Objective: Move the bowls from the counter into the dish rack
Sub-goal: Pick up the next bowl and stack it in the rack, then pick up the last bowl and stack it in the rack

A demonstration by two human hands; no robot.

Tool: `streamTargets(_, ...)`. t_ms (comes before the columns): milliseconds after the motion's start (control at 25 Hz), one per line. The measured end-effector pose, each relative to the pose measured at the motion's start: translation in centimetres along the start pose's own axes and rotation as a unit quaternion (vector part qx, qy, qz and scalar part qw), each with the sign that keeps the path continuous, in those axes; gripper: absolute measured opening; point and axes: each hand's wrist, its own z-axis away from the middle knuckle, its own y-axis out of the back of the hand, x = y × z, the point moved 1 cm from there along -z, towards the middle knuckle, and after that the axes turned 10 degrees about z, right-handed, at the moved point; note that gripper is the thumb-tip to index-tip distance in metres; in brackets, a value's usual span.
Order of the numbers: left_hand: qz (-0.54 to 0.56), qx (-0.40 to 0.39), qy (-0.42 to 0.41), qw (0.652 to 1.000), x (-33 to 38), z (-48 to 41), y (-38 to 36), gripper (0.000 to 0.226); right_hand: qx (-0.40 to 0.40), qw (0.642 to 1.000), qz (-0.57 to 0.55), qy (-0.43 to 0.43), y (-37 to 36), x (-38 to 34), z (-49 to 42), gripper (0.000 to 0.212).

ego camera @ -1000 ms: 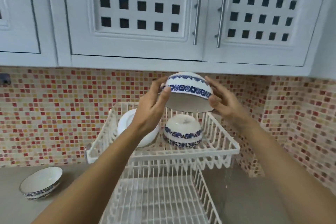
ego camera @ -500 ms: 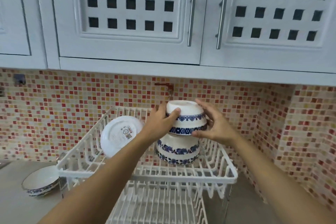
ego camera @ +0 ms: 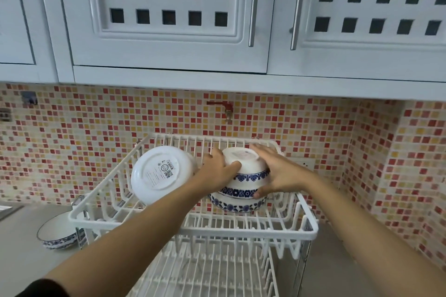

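A white bowl with a blue flower band (ego camera: pixel 243 171) sits upside down on a second upturned bowl of the same pattern (ego camera: pixel 237 204) in the top tier of the white dish rack (ego camera: pixel 241 231). My left hand (ego camera: pixel 218 170) holds the top bowl on its left side and my right hand (ego camera: pixel 277 173) on its right, fingers wrapped over it. A white plate (ego camera: pixel 159 173) leans on edge in the rack to the left, its labelled underside facing me. One more blue-patterned bowl (ego camera: pixel 59 230) stands upright on the grey counter (ego camera: pixel 21 260) at the left.
The rack has a lower tier (ego camera: pixel 205 270) below, showing no dishes. White wall cupboards (ego camera: pixel 169 14) hang low above. A red tap (ego camera: pixel 222 106) juts from the mosaic tile wall behind the rack. A sink edge (ego camera: pixel 7 210) shows at the far left.
Both hands have lowered the upturned bowl from above the rack down onto the bowl in the top tier, where it now nests. The view has shifted closer.
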Motion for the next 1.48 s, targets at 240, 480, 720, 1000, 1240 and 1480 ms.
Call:
streamTargets(240, -0.015, 0.003, 0.018, 1.000, -0.4, 0.2, -0.3, 0.063, -0.018, 0.997, 0.073, -0.015, -0.4, -0.5, 0.0, 0.134)
streamTargets(480, -0.036, -0.006, 0.003, 0.999, 0.3, 0.9, 0.0, 0.072, -0.034, 0.992, 0.107, -0.050, 0.0, -1.6, 0.8, 0.131)
streamTargets(720, 0.009, 0.043, -0.086, 0.995, 1.5, 4.7, 5.4, 0.069, 0.054, 0.993, 0.095, -0.045, 1.3, -7.9, 2.4, 0.081)
streamTargets(1000, -0.020, 0.086, -0.086, 0.992, -3.8, 10.7, 17.2, 0.060, 0.110, 0.993, 0.028, -0.013, -0.5, -22.1, 0.8, 0.066)
streamTargets(1240, -0.041, 0.120, -0.041, 0.991, -13.0, 16.1, 27.2, 0.057, 0.119, 0.993, -0.010, 0.027, -4.9, -36.0, -2.3, 0.057)
streamTargets(1480, -0.053, 0.117, 0.051, 0.990, -22.2, 18.7, 32.2, 0.054, 0.076, 0.997, -0.018, 0.017, -10.9, -44.2, -5.5, 0.058)
